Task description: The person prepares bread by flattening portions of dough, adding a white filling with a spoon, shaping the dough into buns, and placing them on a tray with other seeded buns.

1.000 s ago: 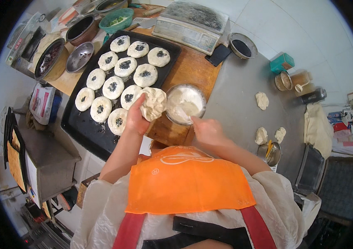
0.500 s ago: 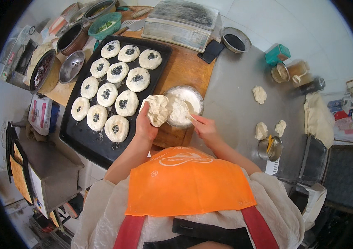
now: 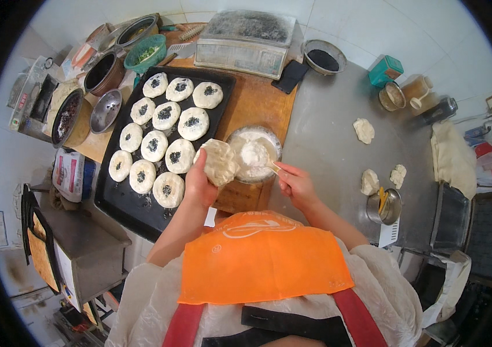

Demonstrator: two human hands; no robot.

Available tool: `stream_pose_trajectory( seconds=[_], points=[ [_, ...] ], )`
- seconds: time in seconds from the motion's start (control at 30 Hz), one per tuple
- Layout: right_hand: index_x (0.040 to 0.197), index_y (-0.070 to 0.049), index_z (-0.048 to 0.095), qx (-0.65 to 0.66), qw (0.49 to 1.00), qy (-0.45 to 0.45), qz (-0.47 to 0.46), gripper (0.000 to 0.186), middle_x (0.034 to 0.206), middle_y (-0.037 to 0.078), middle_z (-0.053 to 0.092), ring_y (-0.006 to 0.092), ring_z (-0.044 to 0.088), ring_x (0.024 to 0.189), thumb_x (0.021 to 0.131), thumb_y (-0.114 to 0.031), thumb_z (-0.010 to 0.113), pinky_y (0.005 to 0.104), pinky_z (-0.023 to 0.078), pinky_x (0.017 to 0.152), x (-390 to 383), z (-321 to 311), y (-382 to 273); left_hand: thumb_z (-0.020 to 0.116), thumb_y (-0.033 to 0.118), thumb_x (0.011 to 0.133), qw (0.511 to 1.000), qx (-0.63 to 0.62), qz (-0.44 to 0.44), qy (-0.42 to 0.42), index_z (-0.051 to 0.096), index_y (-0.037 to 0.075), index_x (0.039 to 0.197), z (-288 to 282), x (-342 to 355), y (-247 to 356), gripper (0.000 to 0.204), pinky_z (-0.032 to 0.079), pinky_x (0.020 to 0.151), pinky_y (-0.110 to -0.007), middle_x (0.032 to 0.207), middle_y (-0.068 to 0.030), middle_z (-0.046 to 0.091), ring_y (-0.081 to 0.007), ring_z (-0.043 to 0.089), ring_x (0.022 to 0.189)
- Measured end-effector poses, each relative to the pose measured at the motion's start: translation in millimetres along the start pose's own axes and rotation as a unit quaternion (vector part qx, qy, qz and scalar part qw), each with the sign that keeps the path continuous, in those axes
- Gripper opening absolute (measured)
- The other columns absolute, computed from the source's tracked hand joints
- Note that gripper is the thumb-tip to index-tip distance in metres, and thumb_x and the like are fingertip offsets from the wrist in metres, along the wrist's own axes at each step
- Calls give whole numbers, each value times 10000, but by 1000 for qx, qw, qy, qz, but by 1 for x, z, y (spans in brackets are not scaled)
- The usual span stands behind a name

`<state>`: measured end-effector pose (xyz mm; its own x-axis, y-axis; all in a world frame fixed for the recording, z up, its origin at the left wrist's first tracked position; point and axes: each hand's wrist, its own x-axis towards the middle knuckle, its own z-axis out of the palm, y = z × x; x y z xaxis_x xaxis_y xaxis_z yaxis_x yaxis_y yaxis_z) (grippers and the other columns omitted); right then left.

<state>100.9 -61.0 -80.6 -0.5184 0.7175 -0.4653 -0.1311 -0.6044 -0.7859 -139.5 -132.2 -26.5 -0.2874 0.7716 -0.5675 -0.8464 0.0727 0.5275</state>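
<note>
My left hand [image 3: 198,186] cups a thin flattened round of dough [image 3: 220,164], its fingers curled under the near side. Just to its right is a metal bowl [image 3: 279,151] of white, powdery-looking filling. My right hand [image 3: 297,184] grips the end of a thin, light-coloured stick-like spatula [image 3: 273,168]. A heaped white lump of filling [image 3: 253,155] sits at the spatula's far end, over the bowl, and hides that end. The dough's edge overlaps the bowl's left rim in view.
Left of my hands, a black baking tray [image 3: 136,207] bears several round buns topped with dark seeds. A scale [image 3: 244,55] and a phone [image 3: 290,77] lie beyond. Dough pieces [image 3: 369,181] and a metal cup [image 3: 386,208] rest on the steel counter [image 3: 330,150] at right.
The lump of filling has become rounder and more heaped at the spatula's end. My right hand has shifted slightly right and down. The dough stays in my left hand; the whole view has shifted slightly.
</note>
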Motion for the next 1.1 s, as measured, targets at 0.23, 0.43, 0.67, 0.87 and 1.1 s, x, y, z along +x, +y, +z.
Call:
stream_pose_trajectory(
  seconds=[0.23, 0.43, 0.67, 0.87, 1.1],
  points=[
    [1251, 71, 572, -452, 787, 2, -419, 400, 657, 59, 579, 160, 553, 577, 863, -30, 580, 317, 450, 494, -14, 25, 4, 438, 405, 1027, 999, 10, -33, -5, 432, 17, 1378, 18, 19, -41, 523, 416, 1040, -415, 1389, -118, 504, -260, 501, 1259],
    [1277, 50, 538, -737, 521, -78, -423, 463, 777, 118, 613, 300, 610, 698, 821, -28, 523, 387, 507, 646, -32, 44, -8, 376, 444, 1035, 998, -12, -67, -16, 423, 25, 1389, 26, 31, -51, 551, 367, 1085, -444, 1408, -129, 484, -292, 470, 1284],
    [1223, 32, 609, -603, 716, -18, -353, 343, 802, 90, 645, 177, 601, 692, 895, -46, 547, 264, 479, 630, -38, 46, -78, 340, 455, 1036, 977, -92, -56, -183, 406, 34, 1409, 4, 28, -41, 567, 355, 1104, -451, 1429, -130, 472, -288, 448, 1319],
    [1172, 41, 643, -47, 992, -111, 35, 279, 646, -31, 486, 54, 392, 534, 914, -62, 613, 227, 291, 469, -18, 18, -88, 374, 470, 1021, 966, -113, -82, -219, 399, 30, 1413, 0, 22, -33, 590, 358, 1106, -461, 1429, -131, 477, -301, 453, 1319],
    [1090, 51, 658, -89, 993, -57, 59, 249, 603, -35, 452, 46, 349, 483, 889, -95, 657, 233, 239, 429, -1, 12, -61, 402, 471, 1013, 961, -121, -99, -228, 406, 35, 1410, -2, 9, -28, 590, 370, 1098, -459, 1412, -130, 495, -294, 471, 1305]
  ],
)
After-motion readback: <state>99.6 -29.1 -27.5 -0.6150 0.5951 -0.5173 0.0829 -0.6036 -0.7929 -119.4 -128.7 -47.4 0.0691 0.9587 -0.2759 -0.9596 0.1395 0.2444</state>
